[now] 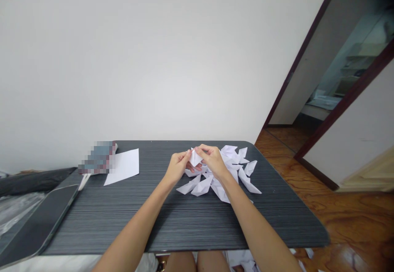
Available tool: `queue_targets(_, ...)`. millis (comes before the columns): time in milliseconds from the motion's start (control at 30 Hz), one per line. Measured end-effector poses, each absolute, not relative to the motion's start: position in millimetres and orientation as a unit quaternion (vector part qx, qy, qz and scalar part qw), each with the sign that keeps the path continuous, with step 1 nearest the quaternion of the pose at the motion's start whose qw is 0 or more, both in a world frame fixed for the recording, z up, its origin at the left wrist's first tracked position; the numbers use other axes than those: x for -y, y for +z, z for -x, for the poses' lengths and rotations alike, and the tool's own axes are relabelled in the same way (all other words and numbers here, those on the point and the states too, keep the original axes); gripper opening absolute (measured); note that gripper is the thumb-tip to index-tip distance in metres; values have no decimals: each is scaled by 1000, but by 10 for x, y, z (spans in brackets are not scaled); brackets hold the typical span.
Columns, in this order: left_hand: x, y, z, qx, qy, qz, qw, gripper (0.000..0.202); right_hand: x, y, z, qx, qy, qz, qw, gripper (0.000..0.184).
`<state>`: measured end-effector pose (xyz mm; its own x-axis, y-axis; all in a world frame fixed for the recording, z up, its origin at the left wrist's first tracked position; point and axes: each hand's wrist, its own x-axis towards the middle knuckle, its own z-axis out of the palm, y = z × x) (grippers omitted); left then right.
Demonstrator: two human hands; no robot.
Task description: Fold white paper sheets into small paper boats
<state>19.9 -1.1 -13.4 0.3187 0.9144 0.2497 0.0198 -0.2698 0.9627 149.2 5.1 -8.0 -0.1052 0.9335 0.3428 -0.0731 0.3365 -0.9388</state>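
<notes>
Between my two hands is a small piece of folded white paper [195, 159], held up over the table. My left hand [179, 166] pinches its left side with thumb and fingers. On the right side, my right hand [212, 159] grips it the same way, thumb on the near face. Beneath and to the right of my hands lies a loose pile of folded white paper pieces [203, 186], pointed in shape. My right hand and forearm hide part of this pile.
A dark wood-grain table [123, 218] stands against a white wall. At its left lie a white paper sheet [125, 166], a blurred-out object [97, 158] and a dark flat panel [40, 227]. Paper scraps [309, 253] lie on the wooden floor [347, 218] at right.
</notes>
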Motion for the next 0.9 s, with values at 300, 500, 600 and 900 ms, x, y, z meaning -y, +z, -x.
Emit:
queue_targets(300,-13,-224,-145,-429,474,-748,180,43,-24,-69,-1480,608,443,381,537,25)
queue_targets(500,15,-179,-160,-418,463,-764,168,34,-39,-66,-1519,620,455,362,527,24)
queue_targets(600,13,-159,-161,-416,473,-752,192,33,-40,-63,-1538,620,461,358,525,24)
queue_targets(900,-41,-169,-102,-422,509,-713,232,31,-54,-64,-1564,646,421,355,529,25)
